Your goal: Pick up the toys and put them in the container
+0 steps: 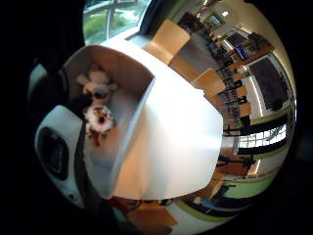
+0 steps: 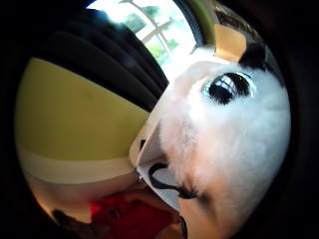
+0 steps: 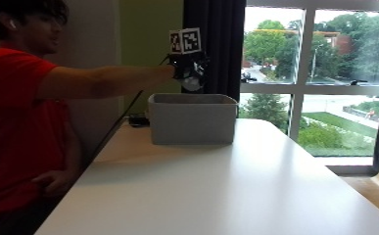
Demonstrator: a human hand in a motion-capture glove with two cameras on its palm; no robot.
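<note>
At the far end of the counter (image 3: 241,186), near the window, here is what you have in front of you.

Counter: white, long, running from the near edge toward the window; you stand at its left long edge in a red shirt.

Container (image 3: 192,118): grey, box-shaped, open at the top, standing upright on the counter close to its far edge and toward the left side. In the little finger side palm view its inside (image 1: 128,105) shows from above.

Toys already in the container: two. One is a pale plush with long ears (image 1: 97,82), lying on the container's floor. The other is a white plush with red and dark markings (image 1: 99,120), just beside the first; whether they touch I cannot tell.

Toy in hand: a white fluffy plush (image 2: 234,134) with a large glossy black eye and a black patch. It fills much of the thumb side palm view, so it sits close against your palm. In the outside view it shows as a small pale shape (image 3: 191,82) under the glove.

Hands: your gloved right hand (image 3: 188,68) is stretched out at arm's length, raised above the container's open top and apart from its rim. Its fingers are curled round the white fluffy plush, grasping it. Your bare hand (image 3: 53,182) rests low at your side by the counter's left edge.
</note>
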